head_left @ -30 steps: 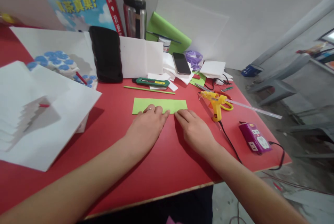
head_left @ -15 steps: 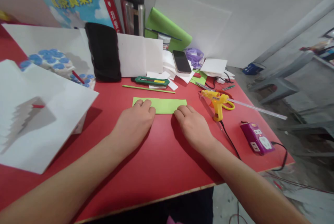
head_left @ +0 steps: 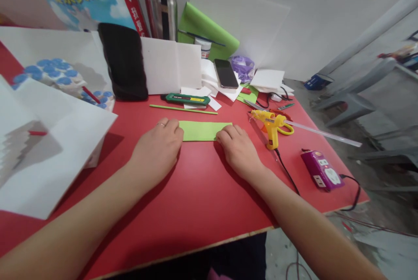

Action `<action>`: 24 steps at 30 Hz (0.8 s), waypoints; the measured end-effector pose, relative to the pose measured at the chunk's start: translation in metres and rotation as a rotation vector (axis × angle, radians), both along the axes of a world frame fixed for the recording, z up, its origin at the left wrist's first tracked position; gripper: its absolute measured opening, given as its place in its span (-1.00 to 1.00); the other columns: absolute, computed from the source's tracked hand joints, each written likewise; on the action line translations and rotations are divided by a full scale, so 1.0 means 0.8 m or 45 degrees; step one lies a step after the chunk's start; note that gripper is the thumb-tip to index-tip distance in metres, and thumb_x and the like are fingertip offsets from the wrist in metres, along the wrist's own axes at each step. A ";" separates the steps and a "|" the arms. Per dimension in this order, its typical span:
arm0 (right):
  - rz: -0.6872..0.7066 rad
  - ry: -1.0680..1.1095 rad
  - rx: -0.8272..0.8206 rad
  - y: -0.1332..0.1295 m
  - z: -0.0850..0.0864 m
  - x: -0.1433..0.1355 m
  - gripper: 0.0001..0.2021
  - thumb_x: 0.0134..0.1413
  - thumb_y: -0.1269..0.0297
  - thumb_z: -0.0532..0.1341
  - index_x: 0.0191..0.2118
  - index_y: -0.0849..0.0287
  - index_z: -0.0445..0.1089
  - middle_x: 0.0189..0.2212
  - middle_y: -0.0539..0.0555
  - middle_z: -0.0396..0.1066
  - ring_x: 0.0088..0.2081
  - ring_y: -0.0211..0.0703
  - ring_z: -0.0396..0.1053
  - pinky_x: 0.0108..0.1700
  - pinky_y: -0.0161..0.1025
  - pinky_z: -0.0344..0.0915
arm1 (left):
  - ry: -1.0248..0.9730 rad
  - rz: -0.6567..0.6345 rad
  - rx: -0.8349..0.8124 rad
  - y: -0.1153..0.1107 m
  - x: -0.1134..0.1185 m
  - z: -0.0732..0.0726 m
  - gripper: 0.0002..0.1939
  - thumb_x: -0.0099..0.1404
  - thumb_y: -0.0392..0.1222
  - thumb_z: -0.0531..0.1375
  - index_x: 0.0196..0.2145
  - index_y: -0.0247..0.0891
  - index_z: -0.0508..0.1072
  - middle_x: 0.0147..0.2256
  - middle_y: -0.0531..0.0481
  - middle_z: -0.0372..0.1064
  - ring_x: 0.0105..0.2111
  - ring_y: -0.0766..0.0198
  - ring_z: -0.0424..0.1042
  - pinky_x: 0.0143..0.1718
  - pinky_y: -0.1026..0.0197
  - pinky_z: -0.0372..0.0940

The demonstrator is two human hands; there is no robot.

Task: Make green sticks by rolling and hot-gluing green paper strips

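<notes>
A strip of green paper (head_left: 200, 131) lies lengthwise on the red table (head_left: 202, 197). My left hand (head_left: 159, 146) is closed over its left end, with fingers bent and the fingertips hidden. At the other end, my right hand (head_left: 237, 146) grips the strip near its lower right corner, fingers curled in. Just beyond the strip lies a thin green paper stick (head_left: 183, 109). Behind that is a green utility knife (head_left: 187, 99) on white paper scraps.
To the right are a yellow glue gun (head_left: 270, 125) with a long glue stick, scissors (head_left: 285, 129) and a purple power box (head_left: 321, 170). White cardboard pieces (head_left: 72, 149) stand at left. A phone (head_left: 226, 73), black case (head_left: 124, 62) and steel flask (head_left: 160, 3) are behind.
My left hand has slid left to the strip's end, uncovering more of the green paper. My right hand stays at the right end, its fingers slightly more curled. The view has shifted slightly.
</notes>
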State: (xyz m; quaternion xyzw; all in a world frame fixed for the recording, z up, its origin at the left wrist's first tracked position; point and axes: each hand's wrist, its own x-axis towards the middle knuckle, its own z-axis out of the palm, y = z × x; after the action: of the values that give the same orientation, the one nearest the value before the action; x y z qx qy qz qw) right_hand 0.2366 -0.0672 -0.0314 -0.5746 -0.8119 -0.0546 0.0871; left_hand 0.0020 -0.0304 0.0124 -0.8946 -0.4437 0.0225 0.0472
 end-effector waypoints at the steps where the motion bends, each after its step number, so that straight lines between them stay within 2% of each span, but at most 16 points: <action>1: -0.007 0.015 -0.016 0.000 0.000 0.000 -0.75 0.39 0.49 0.02 -0.09 0.18 0.45 -0.11 0.22 0.44 -0.11 0.10 0.24 -0.09 -0.05 0.17 | 0.000 -0.005 0.001 0.000 0.001 0.000 -0.67 0.29 -0.56 0.00 -0.22 -0.38 0.52 -0.17 -0.29 0.40 -0.10 -0.07 0.38 -0.16 0.00 0.33; 5: 0.000 0.092 -0.038 0.002 0.000 0.002 -0.76 0.42 0.47 0.01 -0.12 0.20 0.44 -0.12 0.22 0.42 -0.10 0.09 0.24 -0.05 -0.05 0.18 | -0.009 0.000 -0.048 0.002 0.002 0.001 -0.66 0.23 -0.60 0.00 -0.24 -0.40 0.51 -0.20 -0.30 0.40 -0.12 -0.09 0.38 -0.09 -0.04 0.31; 15: 0.014 0.362 -0.049 0.007 -0.011 0.007 -0.85 0.45 0.37 0.09 -0.18 0.17 0.39 -0.19 0.17 0.40 -0.14 0.04 0.25 -0.07 -0.07 0.19 | -0.071 0.063 -0.133 0.006 -0.005 -0.004 -0.66 0.15 -0.61 0.03 -0.25 -0.34 0.47 -0.19 -0.25 0.43 -0.12 -0.09 0.42 -0.14 -0.03 0.24; 21: 0.000 0.537 -0.111 0.011 -0.013 0.010 -0.85 0.44 0.38 0.10 -0.20 0.13 0.38 -0.20 0.13 0.43 -0.15 0.02 0.28 -0.07 -0.07 0.18 | -0.248 0.104 -0.226 0.018 -0.014 -0.006 -0.72 0.30 -0.54 0.02 -0.31 -0.26 0.45 -0.25 -0.12 0.46 -0.22 0.05 0.40 -0.21 0.05 0.13; 24: -0.005 0.646 -0.168 0.015 -0.012 0.013 -0.86 0.43 0.34 0.13 -0.22 0.11 0.38 -0.20 0.12 0.45 -0.15 0.01 0.31 -0.08 -0.08 0.18 | -0.374 0.084 -0.257 0.024 -0.020 -0.011 -0.71 0.35 -0.49 0.05 -0.30 -0.23 0.51 -0.30 -0.06 0.44 -0.25 0.10 0.38 -0.22 0.07 0.11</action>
State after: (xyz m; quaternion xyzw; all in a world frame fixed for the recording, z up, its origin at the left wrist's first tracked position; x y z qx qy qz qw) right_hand 0.2473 -0.0554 -0.0411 -0.5760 -0.7648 0.1442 0.2499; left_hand -0.0141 -0.0111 0.0032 -0.8734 -0.4706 -0.0624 -0.1090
